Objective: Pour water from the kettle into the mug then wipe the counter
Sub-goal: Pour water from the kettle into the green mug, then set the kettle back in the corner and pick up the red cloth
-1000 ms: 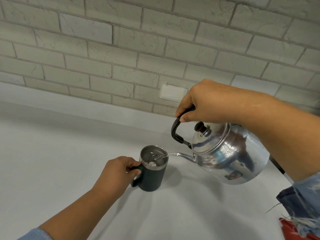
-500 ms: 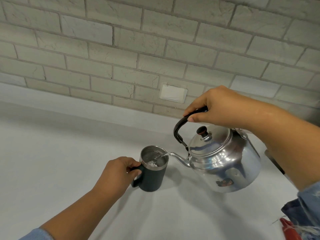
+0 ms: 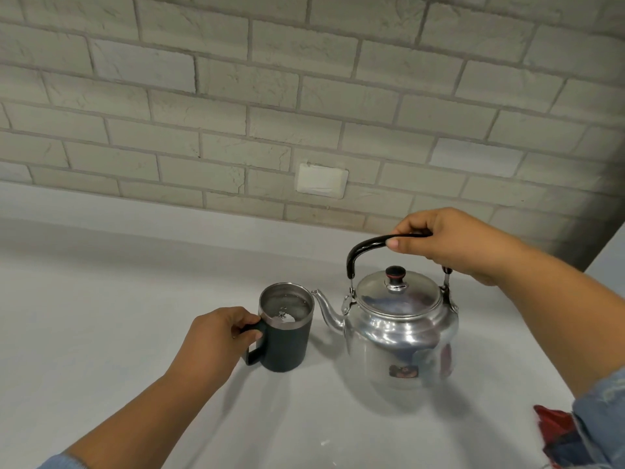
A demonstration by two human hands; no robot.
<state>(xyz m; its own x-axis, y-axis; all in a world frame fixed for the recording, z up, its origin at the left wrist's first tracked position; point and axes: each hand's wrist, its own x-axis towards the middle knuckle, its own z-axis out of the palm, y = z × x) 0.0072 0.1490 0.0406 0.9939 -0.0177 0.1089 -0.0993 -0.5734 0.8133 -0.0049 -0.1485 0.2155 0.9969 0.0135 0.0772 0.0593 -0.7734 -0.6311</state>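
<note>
Gripping kettle top handle w/ R hand, body upright below fist, L hand curled round mug handle

Backed by a pale grey-white wall of rough, staggered bricks, with a plain white rectangular cover plate set into a low course near the middle, a smooth pale upstand strip along its foot, and shadow darkening the far right end.
</note>
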